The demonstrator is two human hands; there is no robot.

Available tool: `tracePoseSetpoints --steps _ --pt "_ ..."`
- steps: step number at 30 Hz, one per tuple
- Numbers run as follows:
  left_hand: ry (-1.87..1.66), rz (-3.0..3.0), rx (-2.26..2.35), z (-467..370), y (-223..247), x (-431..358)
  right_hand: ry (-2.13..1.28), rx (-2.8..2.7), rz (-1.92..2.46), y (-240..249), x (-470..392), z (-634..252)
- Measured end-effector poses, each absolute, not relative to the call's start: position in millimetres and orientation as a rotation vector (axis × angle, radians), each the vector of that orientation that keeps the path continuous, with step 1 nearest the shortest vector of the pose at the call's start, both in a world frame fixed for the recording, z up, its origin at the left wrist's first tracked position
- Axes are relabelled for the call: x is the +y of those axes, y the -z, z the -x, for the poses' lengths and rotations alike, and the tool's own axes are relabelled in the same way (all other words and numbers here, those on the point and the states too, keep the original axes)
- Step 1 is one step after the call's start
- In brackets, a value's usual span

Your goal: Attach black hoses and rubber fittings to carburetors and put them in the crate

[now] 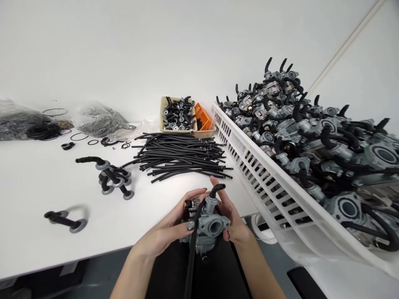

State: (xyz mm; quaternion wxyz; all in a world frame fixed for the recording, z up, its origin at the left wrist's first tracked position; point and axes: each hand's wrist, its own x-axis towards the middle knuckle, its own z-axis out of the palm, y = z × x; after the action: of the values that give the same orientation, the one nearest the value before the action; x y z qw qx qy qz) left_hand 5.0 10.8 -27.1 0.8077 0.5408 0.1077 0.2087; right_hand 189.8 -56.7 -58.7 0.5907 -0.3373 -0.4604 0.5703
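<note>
Between my two hands, over the table's front edge, is a grey metal carburetor point(209, 227) with a short bent black rubber piece on top and a round flanged opening towards me. My left hand point(170, 226) grips its left side, thumb on a black hose point(192, 257) that hangs down in front. My right hand point(232, 216) holds the right side, its fingers partly behind the body. Beyond them a pile of black hoses point(183, 155) lies on the white table point(124, 224).
A white crate point(268, 174) heaped with carburetors point(299, 124) fills the right side. At the back are a cream bin point(162, 120) of small parts and an orange basket point(202, 116). Black tubes with grey caps point(116, 180), rings point(92, 142) and plastic bags point(98, 118) lie left.
</note>
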Motion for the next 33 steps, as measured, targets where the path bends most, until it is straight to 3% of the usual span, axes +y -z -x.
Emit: tracePoseSetpoints --steps 9,15,19,25,33 --pt "-0.59 -1.186 0.328 -7.0 26.3 10.0 -1.252 -1.06 0.775 49.5 -52.4 -185.4" --pt "-0.904 -1.152 0.582 -17.4 27.9 7.0 -0.685 -0.962 1.005 41.6 -60.3 -178.2" --pt "-1.104 -1.185 0.773 -25.0 27.7 6.6 -0.319 -1.207 1.366 29.6 -82.8 -166.9" --pt "-1.168 -1.213 0.829 -27.4 27.1 6.8 -0.018 -1.552 1.545 24.5 -90.3 -153.8" --pt "-1.207 -1.263 0.863 -28.5 21.5 3.4 0.167 -1.556 1.598 23.0 -80.0 -149.5"
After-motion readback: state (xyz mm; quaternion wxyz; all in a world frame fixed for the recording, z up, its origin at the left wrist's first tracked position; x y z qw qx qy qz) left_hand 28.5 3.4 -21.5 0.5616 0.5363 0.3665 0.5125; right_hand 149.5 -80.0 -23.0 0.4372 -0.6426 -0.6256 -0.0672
